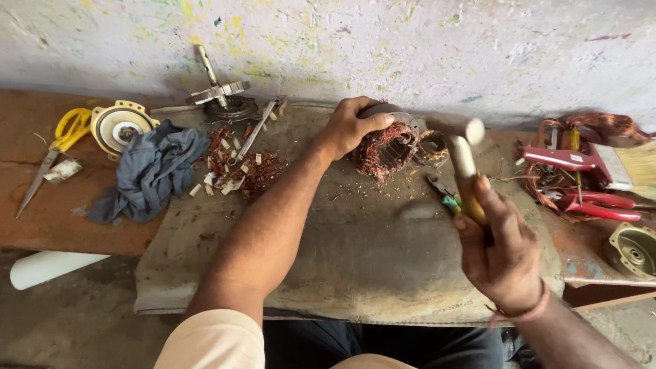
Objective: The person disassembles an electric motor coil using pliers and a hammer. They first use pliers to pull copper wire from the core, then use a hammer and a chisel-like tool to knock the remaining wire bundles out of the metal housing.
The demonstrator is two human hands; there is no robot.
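Observation:
My left hand (350,126) grips the top of a round motor stator (387,145) wound with reddish copper wire, holding it on a worn grey mat (355,260). My right hand (502,246) is closed around the wooden handle of a hammer (463,156), raised above the mat to the right of the stator. The hammer head is blurred. A small ring-shaped part (433,145) lies just right of the stator.
Yellow-handled scissors (58,147), a round motor cover (119,125) and a grey cloth (154,171) lie left. A rotor shaft (219,92), a metal rod (254,133) and copper scraps (236,167) sit behind. Red-handled pliers (588,203), a brush (625,167) and a housing (632,251) lie right.

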